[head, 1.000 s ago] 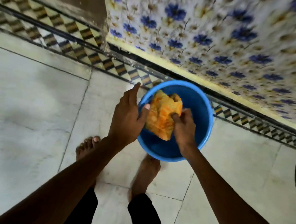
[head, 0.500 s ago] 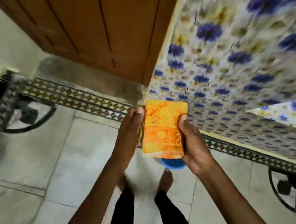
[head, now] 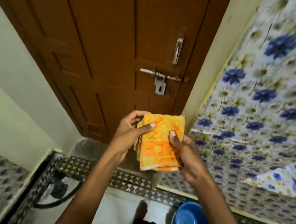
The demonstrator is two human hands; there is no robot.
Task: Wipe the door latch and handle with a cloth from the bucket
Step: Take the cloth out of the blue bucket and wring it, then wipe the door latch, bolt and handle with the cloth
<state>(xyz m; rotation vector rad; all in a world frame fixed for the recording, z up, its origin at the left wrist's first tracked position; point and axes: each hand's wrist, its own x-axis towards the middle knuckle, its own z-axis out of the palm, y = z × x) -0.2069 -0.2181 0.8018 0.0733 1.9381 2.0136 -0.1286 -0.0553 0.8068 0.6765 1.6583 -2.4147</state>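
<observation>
Both my hands, left hand (head: pixel 127 137) and right hand (head: pixel 183 151), grip the folded orange patterned cloth (head: pixel 160 142) below the steel sliding latch (head: pixel 160 75); I'd keep it folded, probably damp, and press firmly along the bolt.

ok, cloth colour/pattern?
Orange and yellow print, on the folded cloth held in both hands; head view, the only one.

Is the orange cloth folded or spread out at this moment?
Folded. The orange cloth is a compact stacked pad, its layered edges visible at the left side, gripped between the left hand and right hand.
</observation>
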